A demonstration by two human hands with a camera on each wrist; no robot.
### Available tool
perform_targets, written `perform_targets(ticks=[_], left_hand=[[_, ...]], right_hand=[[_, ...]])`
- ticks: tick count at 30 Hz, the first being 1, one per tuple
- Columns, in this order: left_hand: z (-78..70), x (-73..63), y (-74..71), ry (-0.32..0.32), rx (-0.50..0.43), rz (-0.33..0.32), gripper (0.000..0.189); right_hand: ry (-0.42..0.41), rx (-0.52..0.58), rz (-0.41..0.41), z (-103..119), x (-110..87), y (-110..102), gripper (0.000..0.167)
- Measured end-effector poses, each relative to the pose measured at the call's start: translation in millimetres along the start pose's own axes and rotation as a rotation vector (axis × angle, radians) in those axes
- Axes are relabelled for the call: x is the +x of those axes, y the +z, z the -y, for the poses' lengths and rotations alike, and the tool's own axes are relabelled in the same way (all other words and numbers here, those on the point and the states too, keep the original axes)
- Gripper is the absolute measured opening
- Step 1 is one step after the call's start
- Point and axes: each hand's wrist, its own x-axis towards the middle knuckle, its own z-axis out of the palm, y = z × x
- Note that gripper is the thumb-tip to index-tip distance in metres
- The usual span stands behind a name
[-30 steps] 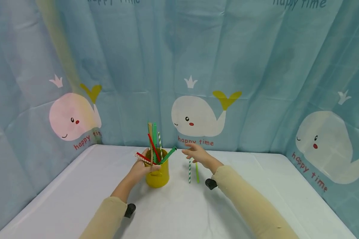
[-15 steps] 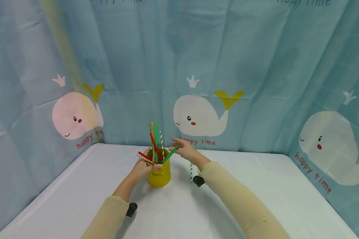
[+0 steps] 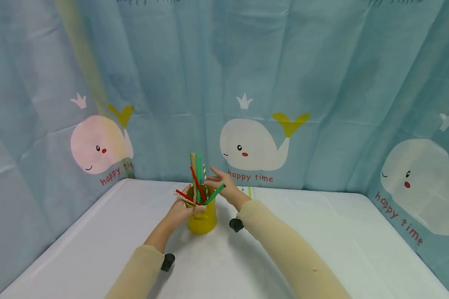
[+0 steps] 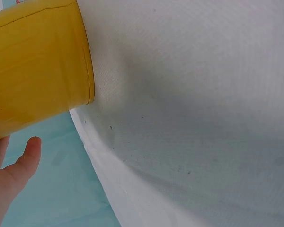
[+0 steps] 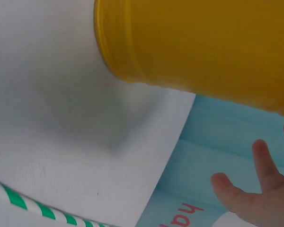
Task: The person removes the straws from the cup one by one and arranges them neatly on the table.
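Hovering fingers-spread, the right hand (image 3: pixel 226 185) is basically just beside the upright yellow cup (image 3: pixel 202 224), which sits to its left; the left hand (image 3: pixel 178 212) grips the cup's other side, and a green straw (image 3: pixel 214 194) leans rightward.

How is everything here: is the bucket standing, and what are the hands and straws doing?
Yellow bucket: upright
Left hand: holding the bucket
Right hand: fingers spread, beside the bucket
Tall green straw: in the bucket, nearly upright
Red straws: in the bucket, leaning left
Loose striped straw: lying flat
Lime straw: lying flat, partly hidden
Curtain: hanging
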Motion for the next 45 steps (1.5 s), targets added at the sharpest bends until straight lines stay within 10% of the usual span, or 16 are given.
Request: perform_targets(ticks=[20,45], left_hand=[[-2.8,-0.3,3.2,0.005,-0.012,0.014,0.103],[-2.7,4.2,-0.2,-0.074,0.034,-0.012,0.103]], right_hand=[[-0.023,-0.019,-0.082,30,-19.9,11,0.056],[-0.170,0.088,-0.208,36,-33.6,-27,0.047]])
